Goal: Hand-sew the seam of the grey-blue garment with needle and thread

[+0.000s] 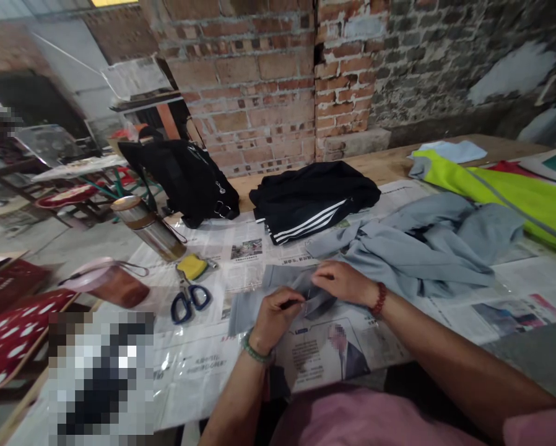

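Note:
Grey trousers (426,241) lie crumpled across the newspaper-covered table, with one flattened end reaching under my hands. My left hand (278,313), a green bead bracelet at its wrist, pinches at the near side of the grey fabric. Just to its right, my right hand (345,282) has thumb and fingers pressed together over the same cloth; a red bead bracelet circles that wrist. Whether a needle or thread sits between the fingertips is too small to make out. Blue-handled scissors (191,302) rest left of my hands, beside a yellow sponge-like piece (192,266).
Newspaper (199,371) covers the table. Along the left stand a steel flask (150,229) and a pink-lidded cup (113,282). Farther back are a black bag (189,179), folded black striped clothing (312,198) and a yellow-green garment (491,192). A brick wall (259,80) rises behind.

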The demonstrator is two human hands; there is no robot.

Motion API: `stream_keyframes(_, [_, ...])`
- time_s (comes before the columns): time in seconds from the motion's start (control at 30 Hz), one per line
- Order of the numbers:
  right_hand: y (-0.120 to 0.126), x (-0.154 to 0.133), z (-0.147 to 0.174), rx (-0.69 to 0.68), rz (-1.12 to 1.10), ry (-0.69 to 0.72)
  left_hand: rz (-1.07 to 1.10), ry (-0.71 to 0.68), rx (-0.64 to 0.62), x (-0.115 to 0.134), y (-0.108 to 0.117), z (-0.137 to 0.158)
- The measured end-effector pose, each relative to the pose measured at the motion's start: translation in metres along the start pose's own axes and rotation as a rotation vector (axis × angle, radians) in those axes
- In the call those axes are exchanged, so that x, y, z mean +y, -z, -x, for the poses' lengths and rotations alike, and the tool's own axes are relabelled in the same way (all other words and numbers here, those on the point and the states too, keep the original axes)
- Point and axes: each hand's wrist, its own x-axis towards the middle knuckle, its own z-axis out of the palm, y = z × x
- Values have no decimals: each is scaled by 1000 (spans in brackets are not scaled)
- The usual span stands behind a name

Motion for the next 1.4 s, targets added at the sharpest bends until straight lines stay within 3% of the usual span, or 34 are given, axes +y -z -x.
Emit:
stream_keyframes(0.07, [-9,2,-3,-116,-16,-7,-19,-43,19,0,1,0])
stream_keyframes(0.2, [-20,2,2,-101,-27,-77,-21,-87,32,-2,0,0])
stream_keyframes(0.43, [-26,0,3,-170,-391,-286,0,-81,24,-3,-3,-2])
stream_keyframes(0.6, [-31,-1,5,-145,-559,-357,38,57,19,-2,-4,0])
stream_keyframes(0.73, [-38,-1,5,9,-715,-376,156,228,-6,0,-6,-1])
stream_keyframes(0.97, [-37,3,-4,200,-884,-450,359,394,-42,0,-5,-1])
stream_keyframes(1.13, [-29,1,-8,124,-867,-382,447,475,-31,1,-5,-3])
stream_keyframes(1.3, [-22,0,-21,40,-1223,-407,516,503,-26,3,-6,-2])
stream_keyframes(1.4, [-17,3,-32,16,-1315,-472,548,515,-29,2,-6,-2])
